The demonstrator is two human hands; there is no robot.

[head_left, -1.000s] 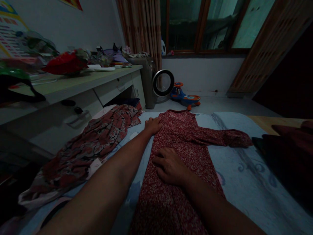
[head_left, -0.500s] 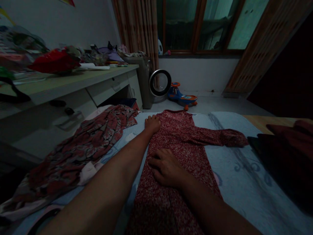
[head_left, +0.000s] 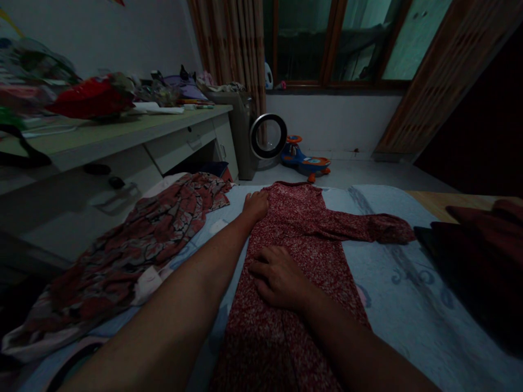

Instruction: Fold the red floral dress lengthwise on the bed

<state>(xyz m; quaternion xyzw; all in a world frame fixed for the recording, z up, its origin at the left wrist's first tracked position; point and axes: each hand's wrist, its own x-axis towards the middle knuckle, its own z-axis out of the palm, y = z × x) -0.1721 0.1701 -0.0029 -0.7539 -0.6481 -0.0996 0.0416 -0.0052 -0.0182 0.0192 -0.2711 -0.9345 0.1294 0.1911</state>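
On the bed, both hands lie open and flat on the red dress, gripping nothing.

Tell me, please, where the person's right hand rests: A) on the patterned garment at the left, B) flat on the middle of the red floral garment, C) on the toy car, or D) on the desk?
B: the right hand lies palm-down on the red floral garment spread over the bed.

Almost nothing shifts: the left hand at the red dress's shoulder edges slightly up the bed, and the view tilts a little.
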